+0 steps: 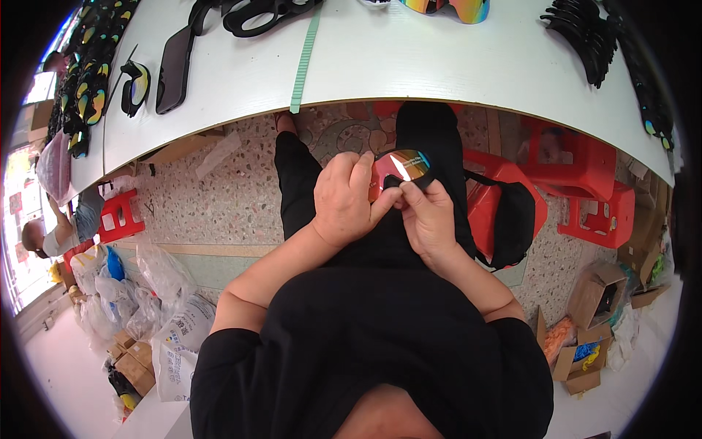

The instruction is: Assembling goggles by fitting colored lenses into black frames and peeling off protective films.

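Your left grip (344,196) and right grip (430,219) pinch the mirrored lens (411,165); likely light, stiff, slippery, so hold its edges.

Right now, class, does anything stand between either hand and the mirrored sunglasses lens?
Nothing visible does: the left hand grips the mirrored sunglasses lens directly at its left end, and the right hand pinches its lower edge.

Lens (413,164) between hands (342,196) (430,223), table (380,66) ahead.
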The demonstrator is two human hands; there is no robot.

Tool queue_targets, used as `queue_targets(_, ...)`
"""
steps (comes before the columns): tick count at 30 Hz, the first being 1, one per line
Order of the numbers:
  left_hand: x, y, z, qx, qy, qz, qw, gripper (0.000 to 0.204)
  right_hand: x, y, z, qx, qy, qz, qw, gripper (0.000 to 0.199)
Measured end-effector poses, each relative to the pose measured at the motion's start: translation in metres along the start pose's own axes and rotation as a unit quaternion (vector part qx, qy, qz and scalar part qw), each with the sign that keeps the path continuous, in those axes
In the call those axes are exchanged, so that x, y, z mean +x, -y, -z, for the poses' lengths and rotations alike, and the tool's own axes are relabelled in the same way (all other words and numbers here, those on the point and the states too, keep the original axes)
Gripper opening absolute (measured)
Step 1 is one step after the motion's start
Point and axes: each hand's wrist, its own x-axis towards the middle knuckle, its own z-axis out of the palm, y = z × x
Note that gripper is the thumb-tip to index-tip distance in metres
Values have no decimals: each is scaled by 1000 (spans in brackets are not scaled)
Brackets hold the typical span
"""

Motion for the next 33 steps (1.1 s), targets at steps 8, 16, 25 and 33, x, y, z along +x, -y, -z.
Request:
queue_targets(8, -5, -1, -3, -21, -7, -11, 1000, 72, 1, 1, -10, -80, 2, 47, 996, 28)
queue_targets(16, -7, -2, -4, -8, -6, 0, 1000, 70, 0, -2, -14, -90, -7, 50, 995, 26)
queue_targets(25, -10, -2, -8, 3, 4, 17, 1000, 70, 1, -1, -16, -101, -19, 50, 993, 25)
queue_targets(33, -9, -3, -6, -21, 27, 7, 999, 60, -1, 7, -9, -162, -29, -53, 985, 14)
